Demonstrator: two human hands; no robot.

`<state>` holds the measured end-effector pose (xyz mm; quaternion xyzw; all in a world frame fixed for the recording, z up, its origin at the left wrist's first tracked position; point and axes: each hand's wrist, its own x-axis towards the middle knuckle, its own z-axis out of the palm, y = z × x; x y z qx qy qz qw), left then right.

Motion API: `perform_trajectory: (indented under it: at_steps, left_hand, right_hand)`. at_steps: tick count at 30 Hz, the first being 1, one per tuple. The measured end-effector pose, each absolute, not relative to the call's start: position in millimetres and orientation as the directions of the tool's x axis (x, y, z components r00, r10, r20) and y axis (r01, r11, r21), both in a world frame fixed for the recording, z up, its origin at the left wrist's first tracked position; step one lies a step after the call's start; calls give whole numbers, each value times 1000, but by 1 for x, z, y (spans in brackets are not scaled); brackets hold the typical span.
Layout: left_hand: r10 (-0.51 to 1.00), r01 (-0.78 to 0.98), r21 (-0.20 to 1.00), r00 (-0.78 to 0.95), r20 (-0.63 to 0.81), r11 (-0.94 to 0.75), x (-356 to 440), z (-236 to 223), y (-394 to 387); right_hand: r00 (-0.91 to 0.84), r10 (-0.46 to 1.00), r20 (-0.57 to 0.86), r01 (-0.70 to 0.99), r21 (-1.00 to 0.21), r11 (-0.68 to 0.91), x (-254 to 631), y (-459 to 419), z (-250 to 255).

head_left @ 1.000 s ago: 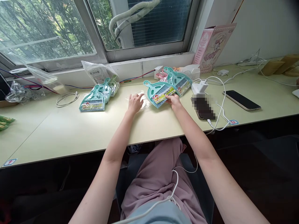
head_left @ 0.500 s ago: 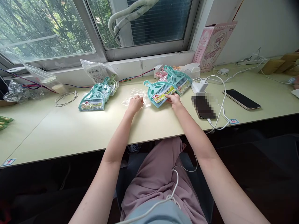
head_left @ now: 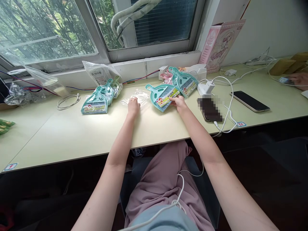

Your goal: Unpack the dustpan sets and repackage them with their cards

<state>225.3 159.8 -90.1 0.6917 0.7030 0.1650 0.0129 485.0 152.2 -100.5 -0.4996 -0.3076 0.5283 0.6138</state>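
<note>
Beside the window, at the middle of the counter (head_left: 79,134), I see a person seated with both arms stretched forward. The right hand (head_left: 177,102) is closed narrowly on the lower right edge of a teal dustpan (head_left: 155,93), thumb laid over its yellow label. That dustpan lies with its handle pointing up and leftward, a brush resting across it. The left hand (head_left: 133,106) is curled nearly into a fist, closed on the near side of a clear wrapper (head_left: 143,95), its crinkled film spreading out beyond the knuckles; its fingertips are hidden from me.

Just behind the right hand, another teal dustpan set (head_left: 185,80) overlaps the held one, with something pink peeking out beside it. Well to the left sits a cluster of wrapped sets (head_left: 96,102), a coiled white cable (head_left: 68,102) near it. Rightward are a white charger (head_left: 206,89), a blurred-out phone (head_left: 210,109) and a dark-screened phone (head_left: 250,101). Against the wall leans a pink box (head_left: 223,46). At the far right edge, another person's hand (head_left: 299,79) shows. Greenery fills the left windowpane (head_left: 48,32).
</note>
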Motion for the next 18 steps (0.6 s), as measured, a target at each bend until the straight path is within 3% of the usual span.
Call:
perform_trajectory:
  at_steps: [18]
  left_hand:
    - [951, 933, 333, -216, 222, 134, 211, -96, 172]
  right_hand:
    - [105, 982, -157, -258, -958, -126, 477, 146, -94]
